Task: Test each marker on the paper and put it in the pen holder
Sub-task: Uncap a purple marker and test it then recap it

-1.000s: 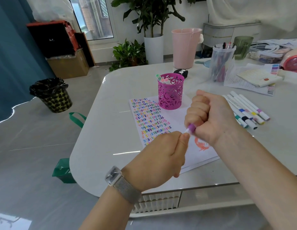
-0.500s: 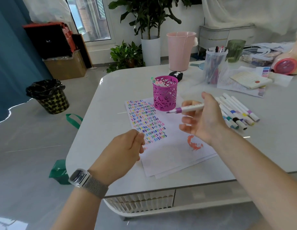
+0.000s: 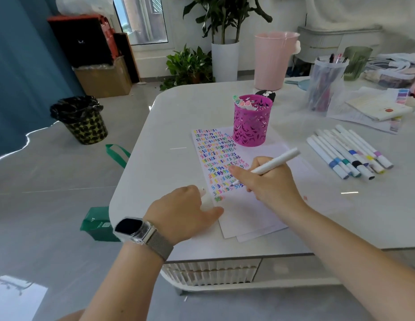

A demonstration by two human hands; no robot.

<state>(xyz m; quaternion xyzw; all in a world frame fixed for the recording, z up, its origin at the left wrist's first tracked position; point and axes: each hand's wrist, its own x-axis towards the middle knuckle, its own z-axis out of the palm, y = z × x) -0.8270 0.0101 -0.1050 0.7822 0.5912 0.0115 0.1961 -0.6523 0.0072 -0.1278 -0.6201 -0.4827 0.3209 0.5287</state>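
- The marker (image 3: 274,162) is in the right hand (image 3: 267,181), held in a normal writing grip with the fingers curled round the barrel. Its tip is down on the paper (image 3: 248,212), right at the lower rows of colourful squiggles, and the white back end sticks up and to the right.
- The left hand (image 3: 181,212) sits at the paper's left edge with its thumb lying on the sheet's corner. Something small and white peeks out by its fingers, probably the cap, but I honestly can't tell if the fingers are pinching it or just resting loose.
- The paper is a small stack of sheets near the front edge of the table (image 3: 169,135), and its upper left part is packed with squiggle rows in lots of colours.
- The pink pen holder (image 3: 251,126) stands on the far end of the paper, upright, with a few marker ends poking out at its left rim.
- A row of loose markers (image 3: 347,154) lies side by side on the table, off to the right of the paper and well apart from the holder.
- Further back on the table there's a clear cup of pens (image 3: 323,84) and some papers.
- There's a watch (image 3: 137,230) on the left wrist.
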